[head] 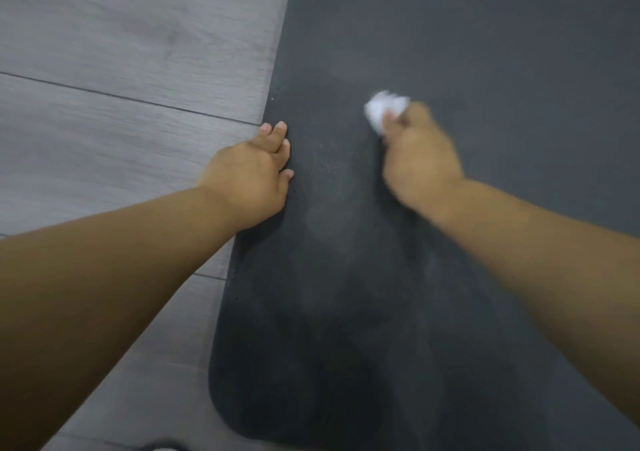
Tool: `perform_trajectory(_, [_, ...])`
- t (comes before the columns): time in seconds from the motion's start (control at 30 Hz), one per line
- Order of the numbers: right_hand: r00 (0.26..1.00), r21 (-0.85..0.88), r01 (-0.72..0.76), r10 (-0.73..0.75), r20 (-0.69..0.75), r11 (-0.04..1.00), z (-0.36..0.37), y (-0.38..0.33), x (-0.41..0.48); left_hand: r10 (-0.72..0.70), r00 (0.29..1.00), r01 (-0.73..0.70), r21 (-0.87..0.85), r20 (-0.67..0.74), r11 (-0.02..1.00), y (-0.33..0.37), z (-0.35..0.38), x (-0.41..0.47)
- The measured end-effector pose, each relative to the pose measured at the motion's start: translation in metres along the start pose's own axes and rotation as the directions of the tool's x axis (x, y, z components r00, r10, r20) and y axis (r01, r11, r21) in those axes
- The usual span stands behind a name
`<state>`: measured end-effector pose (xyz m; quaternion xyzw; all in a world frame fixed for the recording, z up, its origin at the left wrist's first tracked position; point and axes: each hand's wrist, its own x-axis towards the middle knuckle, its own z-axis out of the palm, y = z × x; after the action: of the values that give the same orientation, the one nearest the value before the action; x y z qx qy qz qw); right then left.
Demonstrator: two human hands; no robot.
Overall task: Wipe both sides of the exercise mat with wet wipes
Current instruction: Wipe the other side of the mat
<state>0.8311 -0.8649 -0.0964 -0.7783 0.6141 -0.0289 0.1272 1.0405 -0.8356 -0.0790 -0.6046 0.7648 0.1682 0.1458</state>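
Exercise mat (pixel 485 52), dark, likely soft and limp. Left hand (pixel 251 177) presses flat, fingers straight, on its left edge; right hand (pixel 420 160) clutches crumpled wet wipe (pixel 382 109) mid-mat. For flipping, grab the rounded near corner.

Views: one. Head view: wide-angle camera worn on the person's head. Facing: steeply down and slightly forward, onto the mat (pixel 485 52) and the floor (pixel 104 52) left of it. Range: close, within arm's reach. Left hand (pixel 249 173) left of centre, right hand (pixel 420 160) with the wipe (pixel 384 108) right of centre, both reaching in from the near edge. Mat's near left corner in frame; its right and far parts cut off.
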Motion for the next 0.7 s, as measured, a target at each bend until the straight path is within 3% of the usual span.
perform_trajectory(0.07, [0.904, 0.045, 0.383, -0.384, 0.186, 0.923, 0.008, -0.028, -0.014, -0.004, 1.0, 0.004, -0.001, 0.0, 1.0, 0.0, -0.001, 0.0])
perform_trajectory(0.1, [0.852, 0.062, 0.464, -0.465, 0.241, 0.884, 0.007, -0.032, -0.012, -0.007, 1.0, 0.007, -0.004, 0.0, 1.0, 0.0, -0.001, 0.0])
perform_trajectory(0.13, [0.871, 0.068, 0.429, -0.433, 0.233, 0.901, 0.003, -0.029, -0.003, -0.012, 1.0, 0.012, -0.004, 0.005, 1.0, 0.0, -0.001, 0.0])
perform_trajectory(0.2, [0.978, 0.024, 0.177, -0.179, 0.103, 0.984, -0.001, -0.007, 0.025, -0.028, 0.999, 0.028, 0.002, 0.03, 1.0, 0.001, -0.002, 0.002])
perform_trajectory(0.23, [0.999, -0.03, 0.004, -0.003, 0.044, 1.0, -0.007, 0.008, 0.038, -0.04, 0.998, 0.039, 0.005, 0.046, 0.999, 0.003, -0.003, 0.003])
perform_trajectory(0.3, [0.951, -0.051, -0.308, 0.309, 0.004, 0.95, -0.02, 0.03, 0.056, -0.074, 0.994, 0.073, 0.014, 0.076, 0.997, 0.005, -0.005, 0.007])
perform_trajectory(0.33, [0.931, -0.031, -0.363, 0.363, 0.029, 0.931, -0.022, 0.032, 0.058, -0.083, 0.993, 0.081, 0.023, 0.089, 0.996, 0.006, -0.007, 0.01])
perform_trajectory(0.4, [0.97, 0.008, -0.241, 0.24, 0.044, 0.971, -0.017, 0.016, 0.047, -0.092, 0.99, 0.089, 0.035, 0.108, 0.995, 0.007, -0.007, 0.012])
perform_trajectory(0.47, [0.986, 0.081, 0.168, -0.168, -0.003, 0.983, -0.003, -0.002, 0.023, -0.103, 0.989, 0.103, 0.012, 0.11, 0.995, 0.008, -0.004, 0.011])
perform_trajectory(0.53, [0.834, 0.017, 0.545, -0.544, 0.095, 0.838, 0.008, -0.005, -0.007, -0.114, 0.988, 0.118, -0.03, 0.107, 0.993, 0.011, -0.002, 0.008])
perform_trajectory(0.57, [0.763, -0.011, 0.63, -0.615, 0.199, 0.777, 0.004, 0.001, -0.018, -0.123, 0.987, 0.129, -0.054, 0.105, 0.99, 0.013, -0.001, 0.005])
perform_trajectory(0.6, [0.747, -0.027, 0.645, -0.623, 0.232, 0.764, -0.001, 0.015, -0.022, -0.132, 0.986, 0.139, -0.07, 0.101, 0.988, 0.015, 0.0, 0.004])
perform_trajectory(0.63, [0.801, -0.025, 0.58, -0.564, 0.202, 0.814, -0.008, 0.032, -0.022, -0.139, 0.985, 0.146, -0.073, 0.1, 0.987, 0.017, 0.0, 0.003])
perform_trajectory(0.7, [0.966, -0.079, 0.242, -0.232, 0.115, 0.967, -0.022, 0.073, -0.014, -0.149, 0.984, 0.155, -0.061, 0.1, 0.986, 0.019, 0.001, 0.002])
